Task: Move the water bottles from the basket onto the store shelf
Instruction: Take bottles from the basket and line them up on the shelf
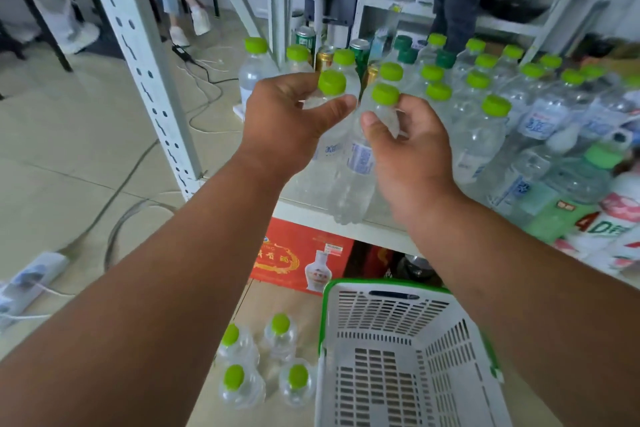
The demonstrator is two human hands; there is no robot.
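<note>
My left hand (pixel 287 121) grips the neck of a clear water bottle with a lime-green cap (pixel 331 82). My right hand (pixel 408 146) grips the neck of a second such bottle (pixel 360 163). Both bottles stand side by side at the front edge of the white store shelf (pixel 311 215), to the left of many more green-capped bottles (pixel 485 135). The white basket with a green rim (pixel 398 350) sits on the floor below my right arm, and no bottle shows inside it. Several water bottles (pixel 263 367) stand on the floor left of the basket.
A perforated white shelf post (pixel 145 73) rises on the left. Drink cans (pixel 358 48) stand behind the bottles, and other packaged drinks (pixel 609 229) lie at the right. A red box (pixel 301 256) sits under the shelf. Cables and a power strip (pixel 31 277) cross the floor. People's legs stand behind.
</note>
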